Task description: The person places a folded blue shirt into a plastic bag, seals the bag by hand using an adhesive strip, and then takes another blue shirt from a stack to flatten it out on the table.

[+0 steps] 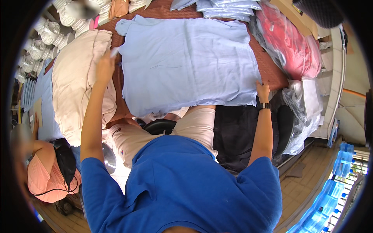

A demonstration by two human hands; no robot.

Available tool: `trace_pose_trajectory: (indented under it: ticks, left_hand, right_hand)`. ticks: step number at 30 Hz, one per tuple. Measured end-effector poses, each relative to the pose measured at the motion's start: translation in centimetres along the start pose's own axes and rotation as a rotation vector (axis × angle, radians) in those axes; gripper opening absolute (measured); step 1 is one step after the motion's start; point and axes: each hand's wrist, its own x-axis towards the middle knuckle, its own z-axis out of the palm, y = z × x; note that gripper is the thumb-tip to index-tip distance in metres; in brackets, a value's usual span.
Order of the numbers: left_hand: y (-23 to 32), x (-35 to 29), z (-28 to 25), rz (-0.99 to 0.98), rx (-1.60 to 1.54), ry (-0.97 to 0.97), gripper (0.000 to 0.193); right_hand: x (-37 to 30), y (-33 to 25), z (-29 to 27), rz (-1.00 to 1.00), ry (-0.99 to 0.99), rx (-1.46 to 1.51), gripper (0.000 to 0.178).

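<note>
A large light blue cloth (186,62), creased along its middle, lies spread over the brown-covered table (274,72) and hangs over the near edge. At its left edge my left hand (105,68) is closed, pinching a pale bit of material that looks like part of this cloth; the fingertips are slightly blurred. My right hand (263,91), with a dark watch on the wrist, grips the cloth's near right corner. Beside my left forearm rests a heap of cream fabric (79,73).
Folded light blue pieces (227,8) in clear plastic sit at the back. Bagged red fabric (289,40) lies at the far right, above clear plastic wrapping (305,112). White spools or busts (48,31) crowd the far left. Another person (44,171) sits near left; blue water bottles (330,194) stand near right.
</note>
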Motion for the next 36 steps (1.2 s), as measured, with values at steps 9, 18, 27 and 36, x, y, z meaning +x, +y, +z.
trace_pose_trajectory:
  ticks: [9, 18, 27, 36]
  left_hand:
    - [2.7, -2.6, -6.6, -0.272, -0.092, -0.044, 0.062]
    - [2.4, -0.6, -2.1, -0.391, -0.733, -0.195, 0.04]
    - [4.2, -0.3, -4.8, -0.293, -0.774, 0.027, 0.024]
    - [8.8, -1.9, -5.7, -0.112, -0.735, 0.356, 0.03]
  right_hand:
    - [-0.9, 0.5, -0.3, 0.069, 0.23, -0.232, 0.036]
    - [2.4, -8.8, 2.9, -0.419, -0.006, -0.286, 0.05]
    - [2.0, -11.0, 5.1, -0.419, -0.064, -0.343, 0.046]
    - [0.5, -10.7, 5.7, -0.478, 0.037, -0.397, 0.042]
